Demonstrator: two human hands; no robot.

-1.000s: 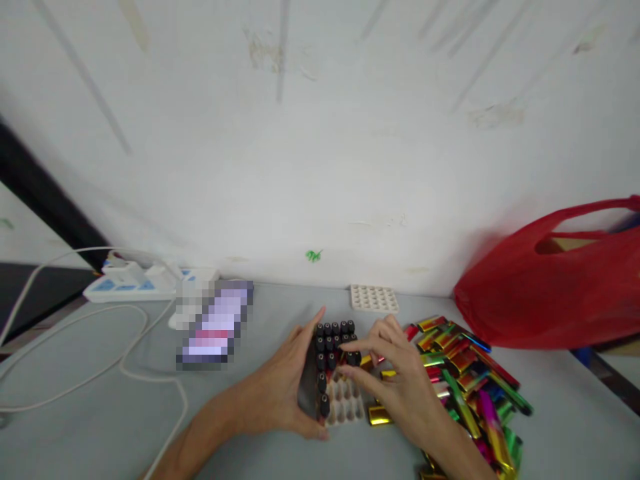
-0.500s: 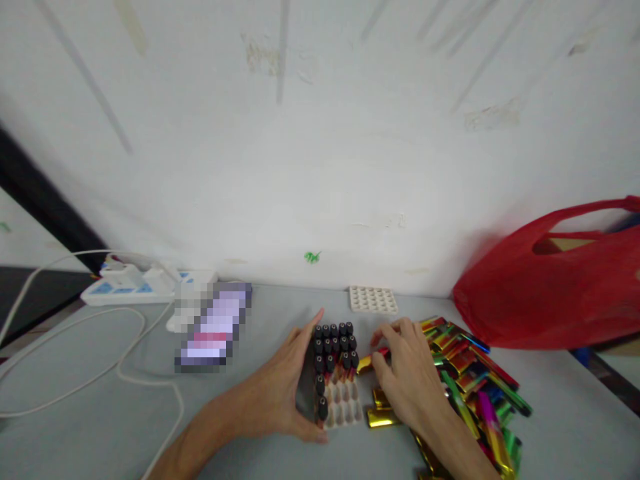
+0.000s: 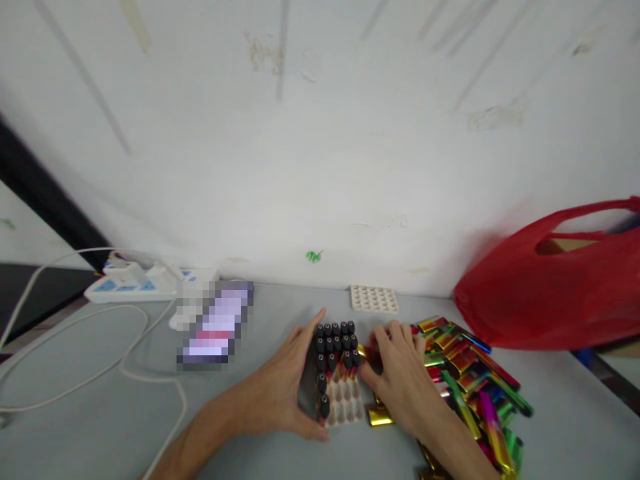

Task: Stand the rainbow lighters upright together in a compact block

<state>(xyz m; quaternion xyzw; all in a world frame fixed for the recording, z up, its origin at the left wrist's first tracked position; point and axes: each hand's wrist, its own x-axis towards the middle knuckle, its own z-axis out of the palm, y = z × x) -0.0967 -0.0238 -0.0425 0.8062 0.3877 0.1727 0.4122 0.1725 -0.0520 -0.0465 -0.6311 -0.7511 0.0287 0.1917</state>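
A pale tray with rows of round cavities (image 3: 346,403) lies in the middle of the table. Several black-tipped tubes (image 3: 331,344) stand upright in its back rows and along its left side. My left hand (image 3: 280,387) is curved around the tray's left side, thumb at the front corner and fingers at the back. Just right of the tray, my right hand (image 3: 400,363) closes thumb and fingers on a shiny gold tube (image 3: 363,349), mostly hidden by the hand. Another gold tube (image 3: 381,417) lies below that hand.
A heap of shiny coloured tubes (image 3: 465,367) spreads at the right. An empty cavity tray (image 3: 374,299) lies by the wall. A red bag (image 3: 550,287) stands at the far right. Left are a blurred phone (image 3: 217,327), a power strip (image 3: 150,285) and a loose white cable (image 3: 135,353).
My right hand has moved left toward the tray, bringing the gold tube close to the standing tubes. The left hand stays in place around the tray.
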